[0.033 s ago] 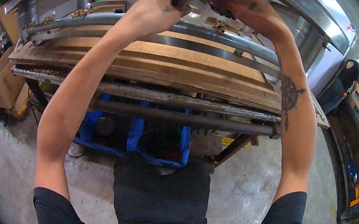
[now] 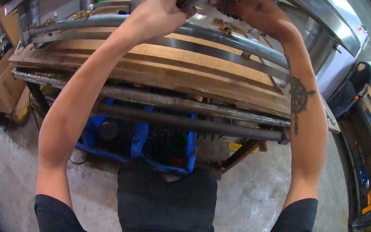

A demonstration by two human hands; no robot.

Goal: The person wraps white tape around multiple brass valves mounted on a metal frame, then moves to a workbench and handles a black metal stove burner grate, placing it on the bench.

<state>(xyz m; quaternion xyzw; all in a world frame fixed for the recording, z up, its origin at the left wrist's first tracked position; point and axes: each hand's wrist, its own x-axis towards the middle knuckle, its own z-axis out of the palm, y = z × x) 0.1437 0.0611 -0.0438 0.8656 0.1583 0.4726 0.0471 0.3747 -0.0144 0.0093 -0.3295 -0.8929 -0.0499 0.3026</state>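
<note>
Both hands are raised at the far side of a metal frame (image 2: pixel 127 21), close to each other. My left hand (image 2: pixel 171 3) is closed, its fingers curled and pressed together. My right hand (image 2: pixel 245 2), with dark smudged fingers, is also closed, its fingertips bent toward the left hand. Whatever they grip is too small or too hidden to name. Below the right hand, a brass valve-like fitting (image 2: pixel 226 28) sits on the frame's grey pipe (image 2: pixel 198 32). A shiny rounded metal surface (image 2: pixel 201 18) shows between the hands.
Under the frame, wooden boards (image 2: pixel 177 76) lie on a metal-edged bench. Blue bins (image 2: pixel 138 142) stand below it. At left is a cardboard box (image 2: pixel 5 89); at far right, a person (image 2: pixel 355 86) stands by a long rack (image 2: pixel 363 176).
My right hand's fingertips have shifted slightly left, toward my left hand. The left hand has barely moved.
</note>
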